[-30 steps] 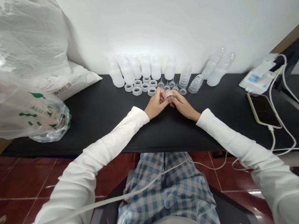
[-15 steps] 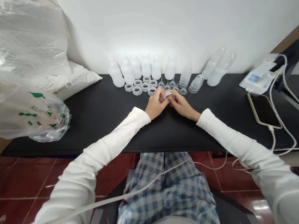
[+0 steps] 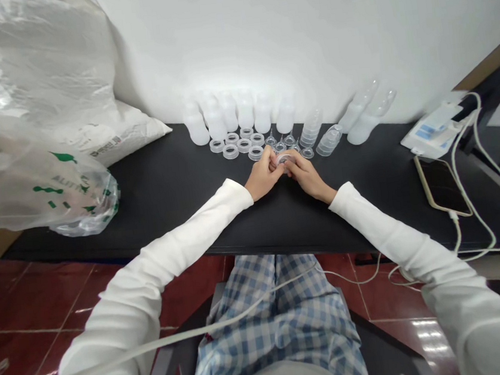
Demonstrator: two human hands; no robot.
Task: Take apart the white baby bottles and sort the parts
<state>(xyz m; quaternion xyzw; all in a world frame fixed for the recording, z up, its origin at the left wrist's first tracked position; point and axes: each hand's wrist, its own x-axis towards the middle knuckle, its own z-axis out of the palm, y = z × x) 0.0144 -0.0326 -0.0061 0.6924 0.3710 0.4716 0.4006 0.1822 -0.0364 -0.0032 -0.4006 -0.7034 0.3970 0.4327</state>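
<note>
A translucent bottle collar ring (image 3: 283,158) is held between both hands above the black table. My left hand (image 3: 263,175) pinches its left side, and my right hand (image 3: 306,175) grips its right side with fingers over the top; part of the ring is hidden by them. Just beyond the hands lie several clear bottle nipples (image 3: 289,140). Several more collar rings (image 3: 244,145) sit in a cluster to the left of these. Behind them stands a row of frosted baby bottles (image 3: 245,113). Clear caps (image 3: 329,141) are stacked to the right.
Two capped bottles (image 3: 371,116) stand at the back right. Farther right are a phone (image 3: 443,185), a white box (image 3: 432,129) and looping cables (image 3: 485,167). Plastic bags (image 3: 41,181) bulge over the table's left end. A cable (image 3: 159,342) crosses over my lap.
The fingers of my right hand have shifted over the top of the ring, and the ring's tilt has altered slightly. Both hands stay in nearly the same place.
</note>
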